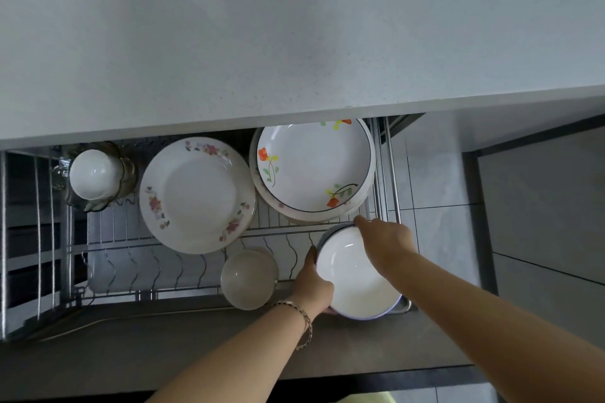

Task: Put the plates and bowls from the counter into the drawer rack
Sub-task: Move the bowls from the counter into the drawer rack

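Observation:
Both of my hands hold a white bowl with a dark rim (pixel 355 275) at the front right corner of the wire drawer rack (pixel 137 240). My left hand (pixel 312 281) grips its left edge; my right hand (pixel 384 240) grips its far right edge. A smaller white bowl (pixel 248 278) sits just left of it. Behind lie a pink-flowered plate (pixel 196 195) and an orange-flowered deep plate (pixel 314 165) on a stack. At the back left a white cup (pixel 95 173) rests inside a glass jug.
The grey counter (pixel 294 26) overhangs the open drawer and shows no dishes in view. The dark drawer front (pixel 196 343) runs below my arms. Tiled floor (pixel 435 206) and a cabinet lie to the right.

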